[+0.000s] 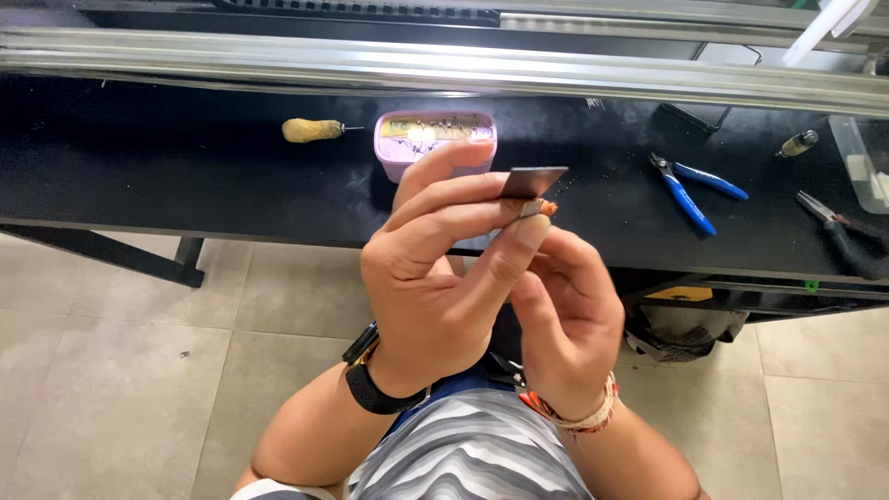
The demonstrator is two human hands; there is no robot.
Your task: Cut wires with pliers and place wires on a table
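Where the two hands meet above the edge of the bench, a small flat dark plate [534, 181] is pinched between fingertips, with a tiny orange-tipped piece [540, 209] just beneath it. The left hand [435, 278] is raised in front, its fingers curled close and narrow, forefinger and thumb gripping the plate's lower edge. The right hand [567, 315] sits just behind and below, fingers bent inward and touching the left; whether it grips the orange-tipped piece or only steadies it cannot be told. A black watch [375, 380] circles the left wrist, and a beaded bracelet [583, 417] the right.

Beyond the hands, on the black benchtop [167, 176], stands a pink tray [435, 139] holding small parts, partly hidden by the left fingertips. To its left lies a wooden-handled awl [315, 130], well apart. Off to the right rest blue-handled cutters [690, 190], and farther right dark-handled pliers [838, 231], near a clear plastic container [861, 162] at the frame's edge. A long metal rail [278, 60] runs across the back of the bench. Below, a grey tiled floor [111, 370] shows under the bench.
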